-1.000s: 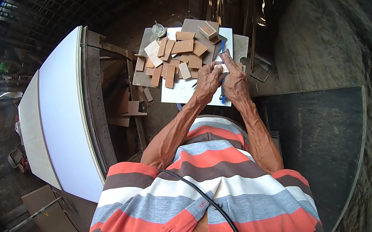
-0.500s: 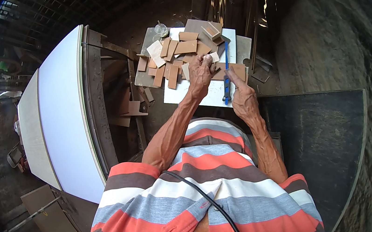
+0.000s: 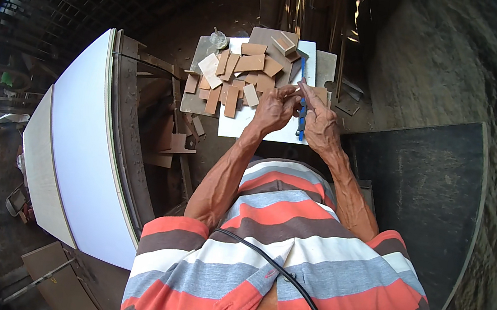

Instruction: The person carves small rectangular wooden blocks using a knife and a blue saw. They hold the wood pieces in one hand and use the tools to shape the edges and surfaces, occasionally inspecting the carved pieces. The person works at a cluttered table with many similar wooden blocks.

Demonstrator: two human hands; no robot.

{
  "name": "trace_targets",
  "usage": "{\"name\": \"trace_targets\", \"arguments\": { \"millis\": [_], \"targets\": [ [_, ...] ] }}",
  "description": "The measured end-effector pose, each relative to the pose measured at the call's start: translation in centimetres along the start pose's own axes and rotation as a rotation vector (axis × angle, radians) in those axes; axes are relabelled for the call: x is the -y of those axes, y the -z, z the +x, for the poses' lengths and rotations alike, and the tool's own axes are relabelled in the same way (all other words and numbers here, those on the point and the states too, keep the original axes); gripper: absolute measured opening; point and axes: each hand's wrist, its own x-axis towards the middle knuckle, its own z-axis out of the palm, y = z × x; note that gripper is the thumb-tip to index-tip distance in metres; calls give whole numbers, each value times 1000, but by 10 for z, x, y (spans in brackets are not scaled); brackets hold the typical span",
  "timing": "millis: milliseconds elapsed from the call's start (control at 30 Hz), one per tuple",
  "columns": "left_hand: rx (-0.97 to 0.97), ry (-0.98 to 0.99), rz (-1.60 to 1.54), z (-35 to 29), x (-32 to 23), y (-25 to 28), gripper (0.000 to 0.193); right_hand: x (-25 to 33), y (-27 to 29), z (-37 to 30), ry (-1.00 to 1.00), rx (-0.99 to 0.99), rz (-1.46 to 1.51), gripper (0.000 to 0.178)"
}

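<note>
Both left hand (image 3: 276,110), grip pinching a pale piece (image 3: 298,89), and right hand (image 3: 322,129), grip unclear, have converged.

1. L hand (image 3: 276,108): fingers curled, above white bd. (image 3: 233,127); grip contents unclear.
2. R hand (image 3: 321,126): just beside L hand, fingers fwd, next to blue bar (image 3: 301,124).
3. Brown wood pcs (image 3: 250,63): scattered, L of hands.
4. Glass jar (image 3: 218,40): far L, near pcs.
5. Sm. wood box (image 3: 285,44): far side.
</note>
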Motion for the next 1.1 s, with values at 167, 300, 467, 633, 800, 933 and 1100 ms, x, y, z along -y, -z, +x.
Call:
{"name": "trace_targets", "arguments": {
  "millis": [167,300,467,633,800,933,1100],
  "targets": [
    [-131,-94,20,-10,-10,-6,15,-27,25,3,-35,177,-237,57],
    [-167,-174,59,-5,-11,-14,12,-26,16,3,-33,-12,-15,58],
    [-166,-233,152,-1,-6,-15,12,1,14,8,-162,110,-75,60],
    [53,-28,-228,14,-1,-9,21,-22,10,-2,-91,-15,67,61],
    [-160,144,-584,19,1,-24,15,-8,10,1,-145,-63,103,63],
    [-203,285,-617,22,-10,-24,16,6,7,-3,-196,-127,112,64],
    [-186,384,-690,22,-2,-30,16,3,0,13,-139,-84,151,69]
  ]
}}
